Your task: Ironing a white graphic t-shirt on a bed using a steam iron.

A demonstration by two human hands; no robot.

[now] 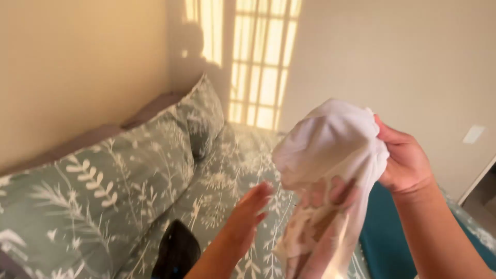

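My right hand [405,161] grips a bunched white cloth [330,144] by its upper right edge and holds it up over the bed. The cloth hangs down to the bottom of the view, and its lower part looks thin, with beige shapes showing through. My left hand [250,209] is raised just left of the hanging cloth, palm toward it with the fingers extended. It holds nothing, and I cannot tell if it touches the fabric.
A bed [227,170] with green leaf-print bedding lies below, with two matching pillows [103,196] against the left wall. A black object [176,253] rests on the bed near my left arm. Teal fabric [382,240] lies at the right. A white wall plate [474,134] sits on the right wall.
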